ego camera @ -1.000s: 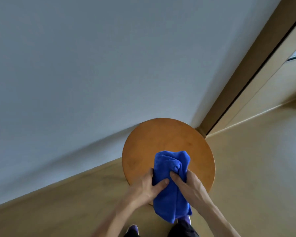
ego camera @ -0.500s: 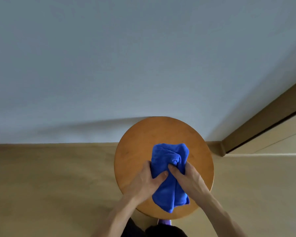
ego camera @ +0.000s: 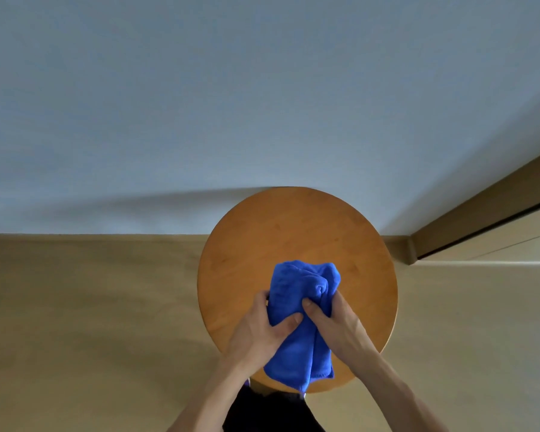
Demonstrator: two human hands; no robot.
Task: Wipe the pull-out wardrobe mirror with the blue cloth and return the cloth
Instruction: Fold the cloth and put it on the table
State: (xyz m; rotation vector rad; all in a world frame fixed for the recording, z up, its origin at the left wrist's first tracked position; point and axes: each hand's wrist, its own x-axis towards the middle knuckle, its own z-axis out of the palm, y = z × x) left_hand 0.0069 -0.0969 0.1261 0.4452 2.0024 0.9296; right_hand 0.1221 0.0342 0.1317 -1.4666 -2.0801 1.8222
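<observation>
Legible text, labels, brands, numbers, signs: none.

Left grip [ego camera: 259,332], right grip [ego camera: 337,325], both clenched.
</observation>
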